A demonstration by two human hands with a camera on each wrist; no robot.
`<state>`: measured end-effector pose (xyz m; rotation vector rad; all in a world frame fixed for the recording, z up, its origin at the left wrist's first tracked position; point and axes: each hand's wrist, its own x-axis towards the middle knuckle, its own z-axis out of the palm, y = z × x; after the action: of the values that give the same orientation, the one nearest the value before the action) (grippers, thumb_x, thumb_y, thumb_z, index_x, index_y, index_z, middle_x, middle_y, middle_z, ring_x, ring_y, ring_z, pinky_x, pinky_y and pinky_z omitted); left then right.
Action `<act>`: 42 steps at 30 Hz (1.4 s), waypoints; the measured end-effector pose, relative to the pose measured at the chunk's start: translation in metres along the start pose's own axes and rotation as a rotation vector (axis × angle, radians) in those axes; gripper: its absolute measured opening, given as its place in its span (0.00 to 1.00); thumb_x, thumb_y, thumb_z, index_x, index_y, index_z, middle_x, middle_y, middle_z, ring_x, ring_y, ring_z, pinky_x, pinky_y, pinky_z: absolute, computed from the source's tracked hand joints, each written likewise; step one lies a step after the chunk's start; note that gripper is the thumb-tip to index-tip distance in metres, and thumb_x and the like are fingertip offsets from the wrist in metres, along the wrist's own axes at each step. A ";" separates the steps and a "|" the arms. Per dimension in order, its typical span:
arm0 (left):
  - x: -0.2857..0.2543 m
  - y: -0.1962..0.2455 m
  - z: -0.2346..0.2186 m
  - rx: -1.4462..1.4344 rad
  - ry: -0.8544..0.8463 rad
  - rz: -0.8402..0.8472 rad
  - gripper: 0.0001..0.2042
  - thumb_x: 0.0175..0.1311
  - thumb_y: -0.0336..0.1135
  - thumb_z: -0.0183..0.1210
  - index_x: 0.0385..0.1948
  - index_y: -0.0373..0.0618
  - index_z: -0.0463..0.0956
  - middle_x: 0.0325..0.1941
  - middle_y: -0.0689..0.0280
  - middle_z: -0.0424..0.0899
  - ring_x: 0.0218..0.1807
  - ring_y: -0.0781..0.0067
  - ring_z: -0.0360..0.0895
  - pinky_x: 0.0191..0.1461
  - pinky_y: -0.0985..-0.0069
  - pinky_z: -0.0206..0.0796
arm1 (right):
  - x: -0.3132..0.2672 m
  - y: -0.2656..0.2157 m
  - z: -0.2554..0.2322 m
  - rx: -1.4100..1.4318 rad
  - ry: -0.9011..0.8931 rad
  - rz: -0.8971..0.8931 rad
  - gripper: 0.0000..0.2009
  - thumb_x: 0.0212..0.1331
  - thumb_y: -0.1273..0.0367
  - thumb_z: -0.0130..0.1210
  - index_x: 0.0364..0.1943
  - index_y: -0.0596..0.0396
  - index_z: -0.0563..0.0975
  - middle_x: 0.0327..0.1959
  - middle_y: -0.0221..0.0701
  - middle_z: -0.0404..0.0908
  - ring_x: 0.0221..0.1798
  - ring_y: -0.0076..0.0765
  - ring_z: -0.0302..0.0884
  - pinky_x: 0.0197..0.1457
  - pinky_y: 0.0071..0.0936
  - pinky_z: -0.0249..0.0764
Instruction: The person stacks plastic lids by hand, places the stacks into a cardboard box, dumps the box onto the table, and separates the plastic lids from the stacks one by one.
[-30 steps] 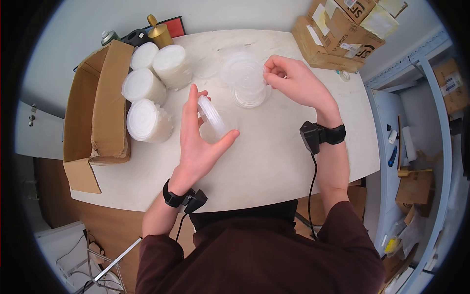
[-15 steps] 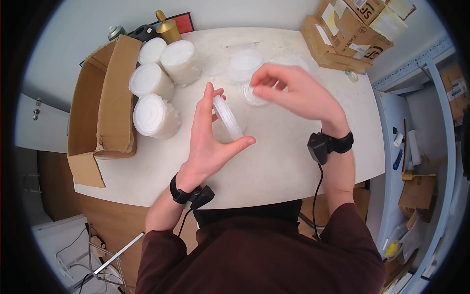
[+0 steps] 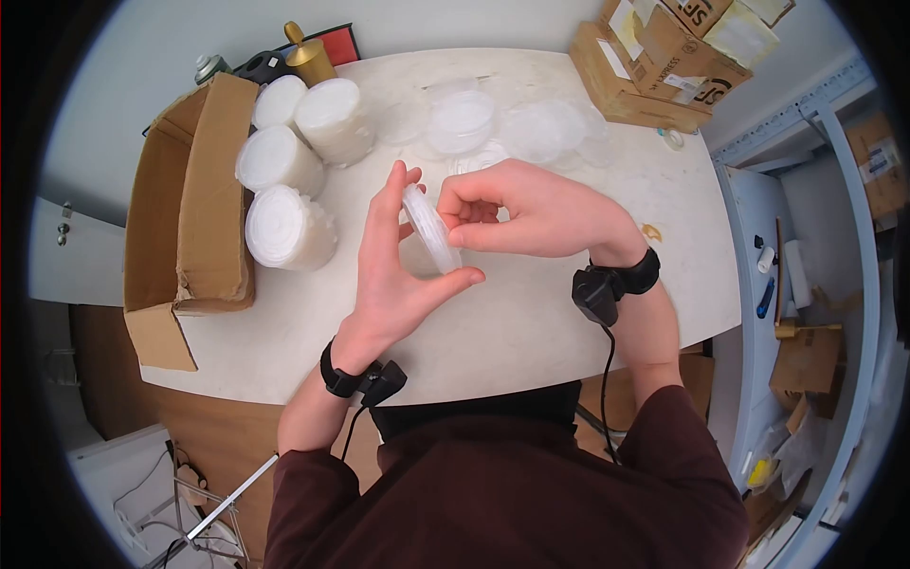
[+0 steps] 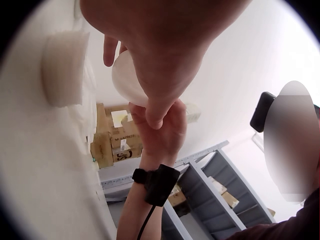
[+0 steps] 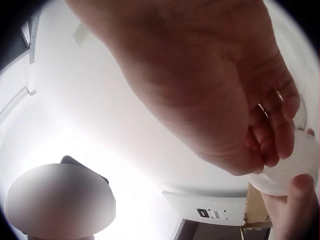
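Observation:
A short stack of clear round lids (image 3: 431, 229) stands tilted on edge in the left hand (image 3: 389, 270), between its fingers and thumb. The right hand (image 3: 540, 211) has its thumb and curled fingers at the stack's right face, pinching at the rim. In the right wrist view the pale disc (image 5: 285, 167) lies between the right fingertips and the left thumb. Behind the hands, loose clear lids (image 3: 462, 121) and more flat transparent lids (image 3: 545, 131) lie on the table (image 3: 493, 332).
Several tall stacks of white lids (image 3: 289, 228) stand at the left beside an open cardboard box (image 3: 213, 190). Cartons (image 3: 654, 71) are piled at the back right, near a roll of tape (image 3: 673, 139). A gold-coloured object (image 3: 309, 62) stands at the back left.
The right hand has moved from the loose lids toward the body and left, onto the stack in the left hand. Clear lids behind now lie farther right. The left hand keeps its hold.

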<state>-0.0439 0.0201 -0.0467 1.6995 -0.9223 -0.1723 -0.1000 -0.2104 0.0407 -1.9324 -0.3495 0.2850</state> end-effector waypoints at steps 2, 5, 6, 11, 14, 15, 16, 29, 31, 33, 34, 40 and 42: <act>0.001 0.002 -0.001 -0.103 -0.018 -0.026 0.69 0.48 0.38 0.88 0.90 0.50 0.42 0.88 0.52 0.60 0.83 0.52 0.69 0.80 0.51 0.69 | 0.001 0.007 -0.001 0.045 -0.016 -0.018 0.05 0.70 0.70 0.60 0.39 0.56 0.78 0.34 0.22 0.79 0.39 0.23 0.73 0.44 0.26 0.70; 0.000 0.010 -0.004 -0.325 -0.046 -0.125 0.70 0.49 0.44 0.88 0.91 0.51 0.41 0.88 0.52 0.59 0.84 0.53 0.67 0.81 0.52 0.68 | 0.003 0.014 0.000 0.154 0.014 0.030 0.04 0.71 0.70 0.58 0.39 0.56 0.77 0.35 0.23 0.78 0.40 0.23 0.73 0.45 0.27 0.71; 0.000 0.010 -0.004 -0.374 -0.023 -0.153 0.69 0.51 0.45 0.88 0.91 0.50 0.41 0.88 0.51 0.58 0.84 0.51 0.66 0.82 0.51 0.68 | 0.004 0.013 -0.001 0.140 0.023 0.035 0.04 0.71 0.70 0.58 0.39 0.56 0.77 0.35 0.23 0.78 0.40 0.23 0.73 0.45 0.27 0.71; 0.004 0.010 -0.005 -0.462 0.027 -0.203 0.66 0.57 0.49 0.85 0.90 0.49 0.41 0.87 0.49 0.58 0.85 0.50 0.64 0.82 0.51 0.67 | -0.001 0.013 -0.015 -0.012 0.067 0.027 0.05 0.72 0.70 0.55 0.38 0.55 0.75 0.35 0.23 0.78 0.41 0.22 0.74 0.45 0.26 0.70; 0.005 0.008 -0.009 -0.416 0.111 -0.186 0.64 0.59 0.48 0.83 0.90 0.49 0.41 0.87 0.49 0.59 0.85 0.51 0.64 0.83 0.51 0.66 | -0.010 0.019 -0.039 0.062 0.203 0.080 0.05 0.72 0.69 0.54 0.38 0.53 0.76 0.36 0.22 0.80 0.41 0.19 0.77 0.47 0.24 0.70; 0.007 0.009 -0.009 -0.403 0.134 -0.194 0.63 0.60 0.47 0.83 0.90 0.48 0.41 0.87 0.50 0.60 0.85 0.52 0.64 0.83 0.52 0.66 | -0.012 0.023 -0.049 0.097 0.303 0.148 0.06 0.73 0.67 0.54 0.37 0.52 0.76 0.37 0.22 0.81 0.42 0.18 0.77 0.47 0.24 0.70; 0.007 0.009 -0.009 -0.392 0.157 -0.203 0.63 0.60 0.46 0.82 0.90 0.48 0.41 0.87 0.50 0.60 0.85 0.52 0.65 0.83 0.52 0.65 | -0.014 0.031 -0.058 0.097 0.300 0.147 0.06 0.73 0.67 0.54 0.37 0.52 0.76 0.37 0.22 0.81 0.42 0.18 0.77 0.47 0.24 0.70; 0.003 0.008 -0.003 -0.275 0.113 -0.213 0.63 0.58 0.40 0.83 0.90 0.49 0.43 0.87 0.52 0.61 0.85 0.53 0.66 0.82 0.52 0.66 | -0.031 0.063 -0.089 -0.415 0.819 0.474 0.16 0.73 0.56 0.62 0.43 0.57 0.83 0.36 0.27 0.87 0.38 0.24 0.80 0.46 0.28 0.77; 0.001 0.006 -0.002 -0.126 0.064 -0.141 0.64 0.55 0.43 0.84 0.90 0.51 0.44 0.87 0.52 0.61 0.83 0.51 0.68 0.82 0.52 0.67 | -0.020 0.039 -0.066 -0.373 0.750 0.377 0.16 0.73 0.56 0.64 0.44 0.58 0.83 0.35 0.28 0.87 0.38 0.26 0.80 0.46 0.29 0.78; 0.000 0.001 -0.001 -0.076 0.051 -0.111 0.65 0.53 0.42 0.85 0.90 0.51 0.45 0.87 0.52 0.61 0.83 0.51 0.68 0.82 0.51 0.67 | -0.017 0.012 -0.040 -0.111 0.381 0.085 0.15 0.72 0.58 0.65 0.44 0.58 0.83 0.34 0.28 0.85 0.39 0.27 0.81 0.46 0.29 0.78; -0.001 0.000 -0.001 -0.052 0.017 -0.068 0.65 0.52 0.41 0.86 0.90 0.52 0.45 0.87 0.52 0.61 0.83 0.52 0.68 0.81 0.50 0.67 | -0.016 -0.001 -0.029 -0.099 0.376 0.080 0.15 0.72 0.58 0.65 0.44 0.58 0.83 0.34 0.28 0.85 0.39 0.27 0.81 0.46 0.29 0.78; -0.001 0.001 0.000 -0.031 -0.007 -0.056 0.65 0.48 0.41 0.88 0.89 0.50 0.50 0.88 0.55 0.59 0.84 0.51 0.67 0.81 0.48 0.68 | -0.004 -0.011 0.001 -0.072 -0.043 0.039 0.13 0.71 0.60 0.66 0.39 0.56 0.81 0.33 0.27 0.84 0.38 0.27 0.80 0.47 0.29 0.78; -0.003 0.001 -0.001 -0.008 -0.004 -0.045 0.64 0.48 0.40 0.88 0.88 0.50 0.51 0.88 0.56 0.58 0.84 0.51 0.67 0.81 0.48 0.68 | -0.001 -0.004 0.003 -0.042 -0.018 -0.024 0.08 0.72 0.65 0.65 0.40 0.54 0.82 0.35 0.22 0.84 0.37 0.22 0.77 0.43 0.26 0.73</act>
<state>-0.0453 0.0227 -0.0466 1.7141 -0.8865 -0.2091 -0.1020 -0.2071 0.0432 -1.9667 -0.3928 0.2810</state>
